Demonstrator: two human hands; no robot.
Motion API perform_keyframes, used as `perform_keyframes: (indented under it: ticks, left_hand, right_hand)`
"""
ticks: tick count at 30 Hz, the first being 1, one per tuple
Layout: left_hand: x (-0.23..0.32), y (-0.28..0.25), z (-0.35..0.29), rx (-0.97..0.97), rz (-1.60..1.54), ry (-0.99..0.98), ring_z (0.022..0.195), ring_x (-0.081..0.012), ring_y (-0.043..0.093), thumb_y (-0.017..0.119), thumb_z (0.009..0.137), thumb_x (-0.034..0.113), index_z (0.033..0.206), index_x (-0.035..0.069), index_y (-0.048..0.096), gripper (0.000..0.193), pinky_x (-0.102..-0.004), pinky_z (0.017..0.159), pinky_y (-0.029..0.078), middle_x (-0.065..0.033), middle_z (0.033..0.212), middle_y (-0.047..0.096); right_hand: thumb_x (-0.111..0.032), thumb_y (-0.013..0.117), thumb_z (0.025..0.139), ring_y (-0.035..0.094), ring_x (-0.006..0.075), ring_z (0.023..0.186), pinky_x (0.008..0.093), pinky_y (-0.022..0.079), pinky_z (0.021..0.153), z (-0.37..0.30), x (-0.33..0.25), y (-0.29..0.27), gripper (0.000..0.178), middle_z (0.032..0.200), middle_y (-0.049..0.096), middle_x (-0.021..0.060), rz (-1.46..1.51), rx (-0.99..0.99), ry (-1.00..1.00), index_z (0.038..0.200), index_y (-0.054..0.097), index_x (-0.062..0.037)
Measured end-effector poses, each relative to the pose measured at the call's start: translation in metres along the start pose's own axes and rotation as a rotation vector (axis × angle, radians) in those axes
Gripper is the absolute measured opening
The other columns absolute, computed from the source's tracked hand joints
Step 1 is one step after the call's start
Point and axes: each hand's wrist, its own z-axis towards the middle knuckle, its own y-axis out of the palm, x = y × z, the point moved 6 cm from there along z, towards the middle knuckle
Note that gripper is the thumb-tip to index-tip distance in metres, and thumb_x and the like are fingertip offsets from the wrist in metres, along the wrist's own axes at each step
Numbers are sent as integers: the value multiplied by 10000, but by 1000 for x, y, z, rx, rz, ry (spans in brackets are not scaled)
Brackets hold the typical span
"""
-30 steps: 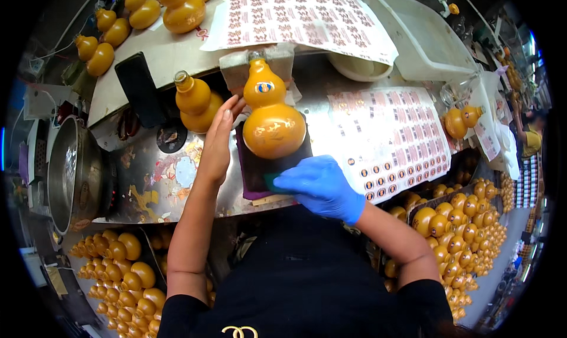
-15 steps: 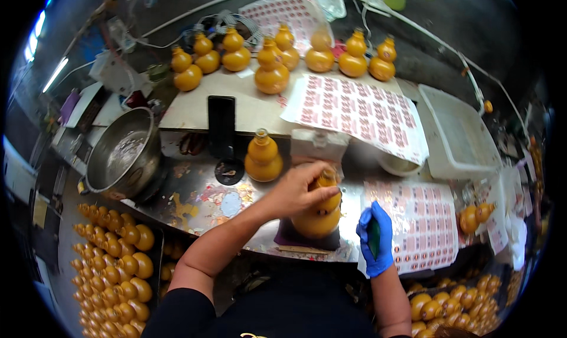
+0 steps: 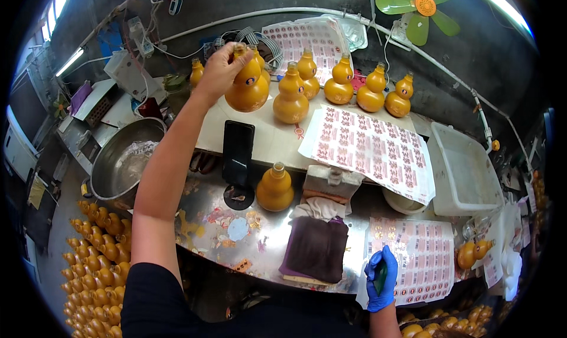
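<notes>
My bare left hand (image 3: 218, 73) reaches up to the raised shelf, its fingers closed round the neck of a yellow gourd-shaped bottle (image 3: 247, 96) with a small dark round sticker on it. My right hand (image 3: 387, 292), in a blue glove, is closed on a dark green piece (image 3: 381, 276) whose exact kind I cannot make out. This hand rests by the near left part of a sheet of printed stickers (image 3: 413, 255). A folded dark cloth (image 3: 316, 249) lies on the metal table to its left. Another gourd-shaped bottle (image 3: 275, 190) stands near the middle.
Several gourd-shaped bottles (image 3: 290, 102) stand along the shelf beside a second sticker sheet (image 3: 369, 149). A black phone (image 3: 238, 152) stands upright on a round base. A metal basin (image 3: 106, 175) is at left, a plastic tub (image 3: 466, 178) at right. Many gourd bottles (image 3: 94, 273) fill the floor at lower left.
My left hand has carried the gourd-shaped bottle from the dark cloth up to the shelf's left part, leaving the cloth bare. My right hand still holds the green piece by the sticker sheet.
</notes>
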Motion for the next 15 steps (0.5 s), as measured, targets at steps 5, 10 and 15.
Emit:
perform_keyframes:
  ticks: [5,10,15]
  left_hand:
    - [-99,33,30,-30,-11,-108,836,-106,558,613,919,328,1019,13,604,330,-251,755,462,-61,932,636]
    - [-108,50,44,-165,-60,-293,850,-104,560,599,917,380,1008,6,611,385,-258,748,464,-70,910,629]
    - [-127,20,115,-34,83,-219,876,-190,585,616,894,306,923,33,631,274,-322,776,469,-81,942,619]
  right_hand:
    - [-280,500,952,397,130,400,249,316,407,12,1,-3,346,564,483,42,-6,46,-24,673,511,-75]
    - [-316,491,954,374,119,413,244,317,405,14,-8,6,361,559,456,26,-43,116,-44,666,493,-98]
    - [-308,493,955,390,110,458,232,308,431,19,-8,8,352,607,448,16,-68,156,-60,676,480,-94]
